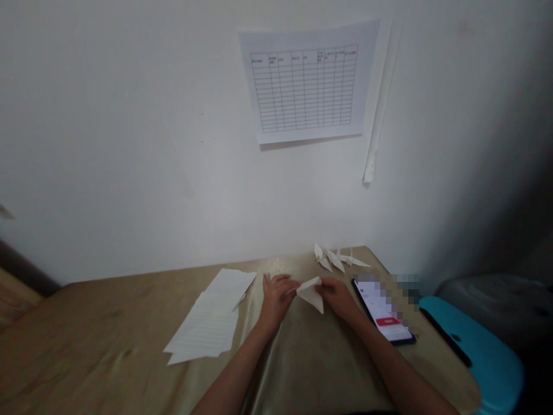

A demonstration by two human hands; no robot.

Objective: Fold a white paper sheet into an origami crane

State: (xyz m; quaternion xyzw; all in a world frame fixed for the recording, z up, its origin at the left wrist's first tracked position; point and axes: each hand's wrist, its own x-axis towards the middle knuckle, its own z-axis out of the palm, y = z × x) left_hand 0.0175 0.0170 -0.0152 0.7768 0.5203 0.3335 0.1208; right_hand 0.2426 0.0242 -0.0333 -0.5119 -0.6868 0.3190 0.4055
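Both hands out in front, low over the tan surface (108, 334). My left hand (274, 300) and right hand (339, 297) meet on 1 folded paper (311, 293), white, pointed toward its lower end, held just above the surface between them. Left fingers pinch its left edge; right fingers are closed on its upper right corner. The exact fold is too small to read, possibly a kite or bird base. To the left of my left hand, near but apart, lies a stack of sheets (211, 323), white, fanned slightly, with 1 top sheet skewed toward the wall. Beyond my right hand, at the far edge of the surface against the wall, sit small folded paper figures (334, 259), white with pointed wings, about 3 by my count. Just right of my right hand lies a phone (384, 314), screen lit, face up, with a red bar low on the display. Past the surface's right edge is a blue plastic object (479, 351). On the wall above hangs a printed grid sheet (305, 86), and right of it a white strip (375, 132) runs downward.
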